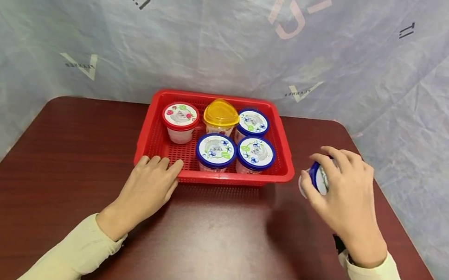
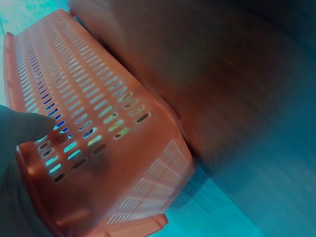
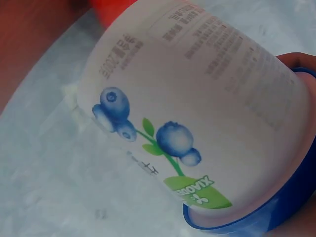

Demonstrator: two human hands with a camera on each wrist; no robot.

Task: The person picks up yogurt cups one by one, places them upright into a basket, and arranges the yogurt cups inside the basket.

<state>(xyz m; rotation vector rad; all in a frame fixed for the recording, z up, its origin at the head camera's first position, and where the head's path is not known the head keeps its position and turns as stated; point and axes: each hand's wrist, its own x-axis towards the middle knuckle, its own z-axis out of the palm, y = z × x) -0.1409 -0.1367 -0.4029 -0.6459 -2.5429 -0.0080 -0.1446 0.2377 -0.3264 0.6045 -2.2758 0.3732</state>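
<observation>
My left hand grips the front left rim of a red plastic basket, fingers over the rim. In the left wrist view its thumb lies against the slotted outer wall. To the right of the basket, my right hand holds a tilted blue-lidded tub above the table. Up close, the right wrist view shows this white tub with printed blueberries and its blue lid rim. My right palm and fingers partly hide the lid in the head view.
Inside the basket stand a red-lidded tub, a tub with a yellow domed top and three blue-lidded tubs, one front middle, one front right, one behind. A printed grey sheet hangs behind the brown table.
</observation>
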